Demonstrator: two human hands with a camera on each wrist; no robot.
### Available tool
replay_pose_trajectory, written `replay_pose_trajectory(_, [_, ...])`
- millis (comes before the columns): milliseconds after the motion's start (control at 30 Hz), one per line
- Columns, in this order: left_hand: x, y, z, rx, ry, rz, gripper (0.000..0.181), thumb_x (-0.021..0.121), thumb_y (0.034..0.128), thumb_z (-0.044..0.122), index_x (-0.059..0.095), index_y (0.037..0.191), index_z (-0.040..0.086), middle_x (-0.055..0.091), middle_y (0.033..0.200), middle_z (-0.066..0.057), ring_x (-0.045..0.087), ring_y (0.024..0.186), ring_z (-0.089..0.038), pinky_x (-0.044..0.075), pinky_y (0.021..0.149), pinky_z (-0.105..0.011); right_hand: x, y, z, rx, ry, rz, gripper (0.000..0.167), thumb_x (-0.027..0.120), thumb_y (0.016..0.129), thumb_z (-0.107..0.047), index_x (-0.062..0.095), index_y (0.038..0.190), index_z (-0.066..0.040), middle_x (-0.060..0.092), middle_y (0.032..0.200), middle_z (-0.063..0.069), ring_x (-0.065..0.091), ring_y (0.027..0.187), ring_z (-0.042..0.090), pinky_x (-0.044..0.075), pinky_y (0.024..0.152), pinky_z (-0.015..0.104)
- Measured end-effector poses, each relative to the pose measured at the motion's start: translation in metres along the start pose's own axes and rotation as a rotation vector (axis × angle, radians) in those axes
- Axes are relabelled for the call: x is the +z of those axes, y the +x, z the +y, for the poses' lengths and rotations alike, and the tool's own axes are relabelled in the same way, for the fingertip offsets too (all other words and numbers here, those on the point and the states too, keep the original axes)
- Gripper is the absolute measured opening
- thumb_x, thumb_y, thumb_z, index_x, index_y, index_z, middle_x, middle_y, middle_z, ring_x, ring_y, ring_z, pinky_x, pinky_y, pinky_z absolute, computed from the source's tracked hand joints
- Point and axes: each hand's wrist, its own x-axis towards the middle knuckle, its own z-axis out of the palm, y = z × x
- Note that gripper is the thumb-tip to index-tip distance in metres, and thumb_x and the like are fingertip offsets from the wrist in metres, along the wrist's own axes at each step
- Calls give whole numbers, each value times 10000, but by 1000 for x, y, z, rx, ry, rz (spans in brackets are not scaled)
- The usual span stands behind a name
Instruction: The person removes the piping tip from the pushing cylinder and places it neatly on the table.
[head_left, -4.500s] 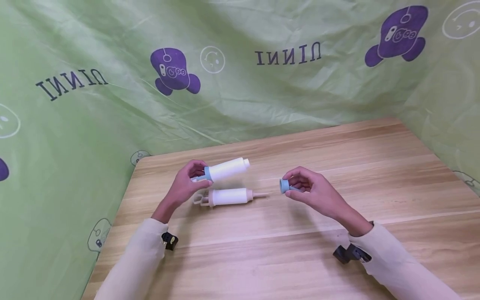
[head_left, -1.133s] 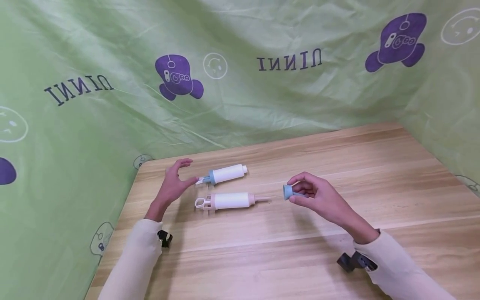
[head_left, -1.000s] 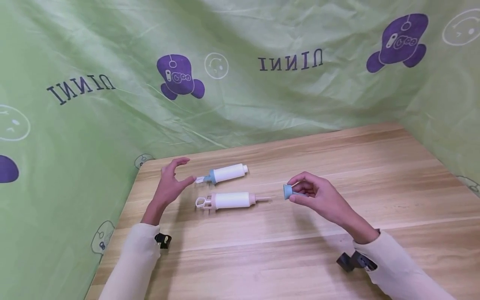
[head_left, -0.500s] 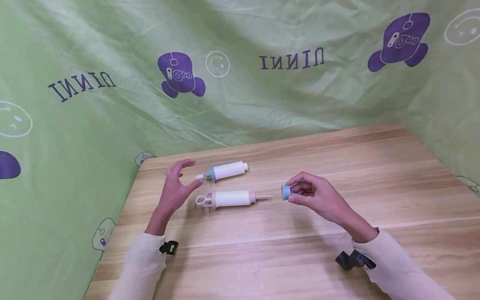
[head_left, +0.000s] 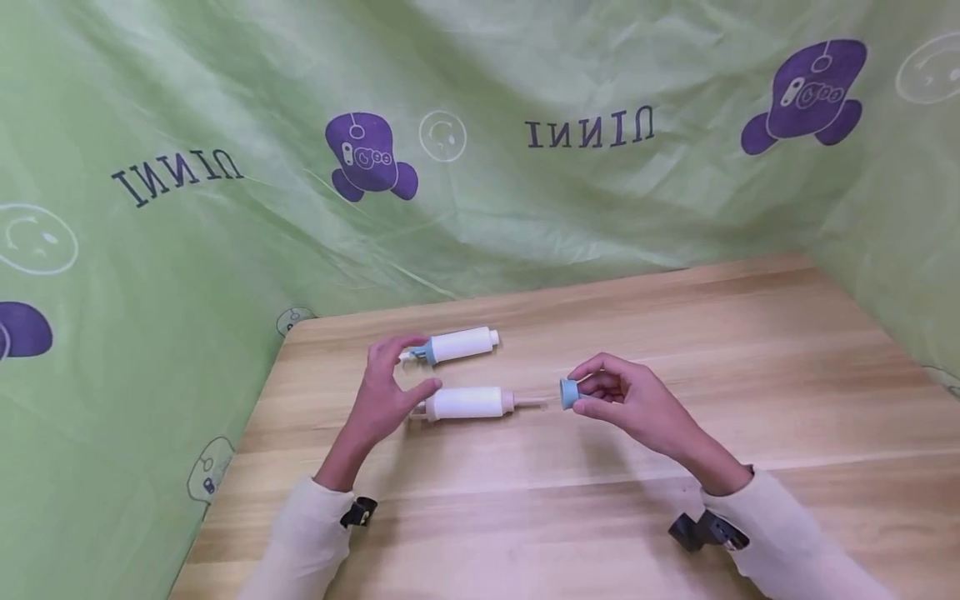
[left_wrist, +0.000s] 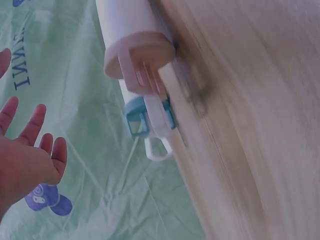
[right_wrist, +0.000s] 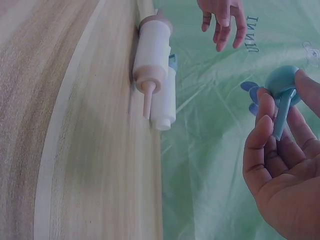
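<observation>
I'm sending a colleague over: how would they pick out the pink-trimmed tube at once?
On the wooden table, in the head view, look between the left hand and the right hand. There lies the pink-trimmed tube, nearer the wearer than the blue-trimmed tube. Its thin pink spout sets it apart; its neighbour ends in a short white tip.

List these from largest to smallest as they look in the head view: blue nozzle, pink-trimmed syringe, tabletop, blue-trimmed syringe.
1. Tabletop
2. Pink-trimmed syringe
3. Blue-trimmed syringe, though it lies farther from the camera
4. Blue nozzle, partly hidden by the right hand
</observation>
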Motion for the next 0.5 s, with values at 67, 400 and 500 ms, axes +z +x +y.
replay_pose_trajectory(67, [4, -4, 4, 22, 16, -7, 587, 853, 781, 113, 598, 1308, 62, 579, 1312, -107, 363, 1250, -319, 382, 983, -558, 2, -1, 1, 8, 0, -5, 304, 767, 889, -103, 630, 1148, -24, 702, 975, 108, 691, 869, 256, 574, 762, 325])
replay_pose_trajectory(400, [19, -7, 29, 43, -56, 2, 571, 867, 756, 95, 618, 1269, 95, 587, 1255, -76, 426, 1158, -265, 413, 939, -488, 2, 1, 0, 8, -11, -11, 301, 767, 891, -114, 640, 1153, -34, 716, 971, 88, 698, 860, 246, 571, 758, 324])
replay_pose_trajectory(500, [22, -9, 33, 48, -95, -6, 574, 867, 753, 78, 615, 1269, 83, 600, 1249, -44, 481, 1124, -246, 431, 915, -459, 3, 2, 0, 6, -7, -16, 302, 767, 892, -114, 641, 1154, -35, 716, 974, 89, 699, 861, 246, 572, 761, 325])
